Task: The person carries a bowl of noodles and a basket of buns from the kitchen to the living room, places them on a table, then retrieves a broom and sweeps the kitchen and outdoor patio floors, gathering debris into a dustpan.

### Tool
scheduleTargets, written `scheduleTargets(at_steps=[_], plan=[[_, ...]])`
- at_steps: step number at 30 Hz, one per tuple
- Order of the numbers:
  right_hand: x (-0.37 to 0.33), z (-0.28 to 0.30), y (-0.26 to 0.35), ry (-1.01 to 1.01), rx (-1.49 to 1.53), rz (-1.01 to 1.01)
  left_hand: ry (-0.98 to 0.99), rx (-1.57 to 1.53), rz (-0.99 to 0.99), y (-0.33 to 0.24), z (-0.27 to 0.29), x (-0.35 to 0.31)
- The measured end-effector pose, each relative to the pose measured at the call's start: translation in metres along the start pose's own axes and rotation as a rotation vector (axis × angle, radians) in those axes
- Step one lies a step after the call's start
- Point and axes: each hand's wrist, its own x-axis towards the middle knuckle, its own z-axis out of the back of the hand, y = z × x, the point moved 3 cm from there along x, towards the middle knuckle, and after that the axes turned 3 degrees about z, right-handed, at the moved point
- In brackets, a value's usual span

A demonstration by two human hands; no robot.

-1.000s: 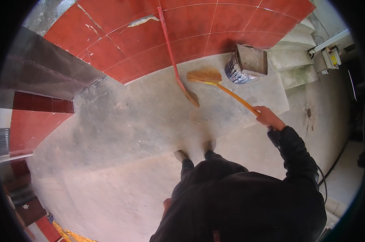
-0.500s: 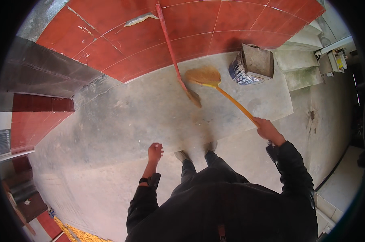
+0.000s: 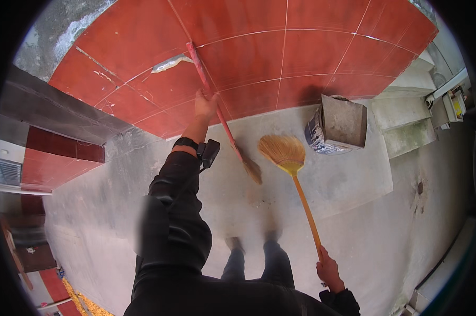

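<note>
Against the red tiled wall leans a broom with a red handle, its worn brush end resting on the floor. My left hand is at that handle, thumb and fingers apart on either side of it; a closed grip does not show. At the lower right, my right hand is closed around the orange-yellow handle of a second broom. This broom's fanned straw head points away from me, in front of the bucket. Its bristles are apart from the leaning broom.
A paint-stained bucket with a grey, square-edged dustpan on top stands by the wall. Concrete steps rise at the far right. Bits of debris lie near my feet. Yellow grain-like material shows at the lower left.
My left hand has reached forward to the red handle. My right hand has drawn back toward me with the straw broom, which now stands more upright in view. The leaning broom keeps its place.
</note>
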Motion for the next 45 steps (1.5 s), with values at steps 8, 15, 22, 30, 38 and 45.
scheduleTargets(at_steps=[8,15,22,30,38,45], plan=[[-0.022,0.025,-0.003,-0.081,0.115,0.003,-0.069,-0.067,0.214,-0.014,-0.026,0.036],[0.05,0.058,0.053,-0.139,0.062,0.264,0.043,-0.328,0.11,-0.048,0.114,-0.099],[0.164,0.056,0.159,0.033,-0.286,0.3,-0.001,-0.338,0.021,-0.072,0.278,-0.204],[0.039,0.133,0.219,0.153,-0.296,0.356,-0.193,-0.331,0.074,-0.03,0.431,-0.304],[0.205,0.001,0.329,0.076,-0.446,0.545,-0.254,-0.26,0.066,-0.007,0.453,-0.343],[0.082,0.061,0.182,0.146,-0.71,0.245,-0.273,-0.295,0.099,0.006,0.464,-0.352]])
